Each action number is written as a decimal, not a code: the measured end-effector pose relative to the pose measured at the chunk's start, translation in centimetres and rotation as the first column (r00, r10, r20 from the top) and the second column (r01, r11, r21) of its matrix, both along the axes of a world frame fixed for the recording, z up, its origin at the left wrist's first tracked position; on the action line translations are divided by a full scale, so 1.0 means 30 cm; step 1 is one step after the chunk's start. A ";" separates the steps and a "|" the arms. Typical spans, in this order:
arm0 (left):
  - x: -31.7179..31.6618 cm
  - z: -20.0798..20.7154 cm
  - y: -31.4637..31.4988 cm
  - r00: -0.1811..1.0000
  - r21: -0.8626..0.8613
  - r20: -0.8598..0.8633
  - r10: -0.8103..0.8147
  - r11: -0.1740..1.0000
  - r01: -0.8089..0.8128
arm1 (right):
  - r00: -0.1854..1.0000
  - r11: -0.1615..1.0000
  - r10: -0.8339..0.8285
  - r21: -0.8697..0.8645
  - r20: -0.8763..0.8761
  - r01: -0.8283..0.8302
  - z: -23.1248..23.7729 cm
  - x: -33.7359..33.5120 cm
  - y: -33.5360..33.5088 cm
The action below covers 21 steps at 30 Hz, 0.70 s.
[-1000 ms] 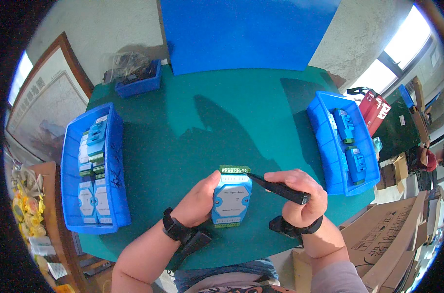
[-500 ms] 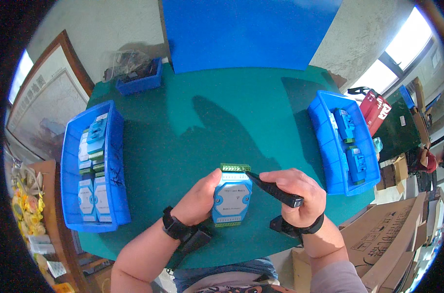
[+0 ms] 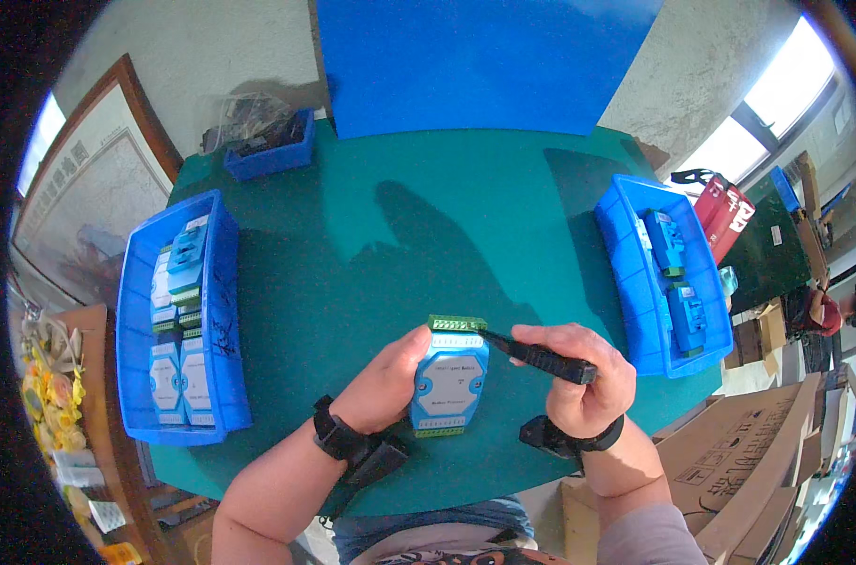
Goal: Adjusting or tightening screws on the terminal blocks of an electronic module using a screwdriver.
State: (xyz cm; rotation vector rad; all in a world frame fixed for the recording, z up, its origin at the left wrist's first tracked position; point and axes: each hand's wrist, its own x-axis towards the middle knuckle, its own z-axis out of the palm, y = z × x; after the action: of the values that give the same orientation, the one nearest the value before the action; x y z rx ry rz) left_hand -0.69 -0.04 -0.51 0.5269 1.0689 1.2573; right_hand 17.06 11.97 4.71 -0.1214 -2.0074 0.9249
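Note:
My left hand point(image 3: 383, 379) is closed around the left side of a blue and white electronic module point(image 3: 451, 384). Its pale label faces up, and green terminal blocks run along both short ends. In my right hand point(image 3: 588, 386) is a slim black screwdriver point(image 3: 550, 362), its handle pointing to the right. The thin tip meets the right end of the far green terminal block point(image 3: 458, 323); whether it sits in a screw hole is too small to tell. Both wrists wear black bands.
A blue bin point(image 3: 232, 320) of similar modules stands at the left of the green table point(image 3: 503, 226). Another blue bin point(image 3: 625, 282) with blue modules is at the right. Far left is a small blue tray point(image 3: 272, 162) with dark parts; cardboard point(image 3: 738, 452) leans at lower right.
My right hand and the screwdriver have shifted slightly right, and the handle lies a little flatter. The module has tilted slightly, its far end moving a little right.

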 end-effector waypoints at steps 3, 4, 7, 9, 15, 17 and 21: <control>0.001 0.002 0.000 1.000 0.003 -0.005 0.004 1.000 -0.004 | 0.998 0.991 -0.054 0.124 0.025 0.051 0.022 -0.015 -0.001; 0.002 0.002 0.001 1.000 0.005 -0.005 0.005 1.000 -0.005 | 0.998 0.991 -0.057 0.125 0.022 0.054 0.022 -0.015 -0.001; -0.001 0.000 -0.003 1.000 0.014 -0.002 0.000 1.000 0.000 | 0.998 0.990 -0.065 0.129 0.016 0.063 0.022 -0.017 -0.002; 0.001 0.007 -0.003 1.000 0.015 -0.013 0.005 1.000 -0.005 | 0.997 0.989 -0.074 0.133 0.019 0.070 0.024 -0.016 -0.003; 0.000 -0.008 -0.001 1.000 0.019 -0.003 0.006 1.000 -0.006 | 0.995 0.989 -0.095 0.118 0.007 0.093 0.019 -0.016 -0.005; -0.001 -0.012 -0.001 1.000 0.026 -0.002 0.000 1.000 0.000 | 0.995 0.989 -0.096 0.117 0.005 0.095 0.020 -0.017 -0.005; -0.004 -0.023 -0.002 1.000 0.038 0.007 -0.010 0.999 0.009 | 0.996 0.990 -0.089 0.112 0.002 0.089 0.022 -0.018 -0.007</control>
State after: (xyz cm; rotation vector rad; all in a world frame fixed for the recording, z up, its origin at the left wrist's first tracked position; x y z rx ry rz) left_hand -0.82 -0.10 -1.19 0.5551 1.0373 1.2720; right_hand 16.51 11.75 5.36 -0.1507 -2.0386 0.7549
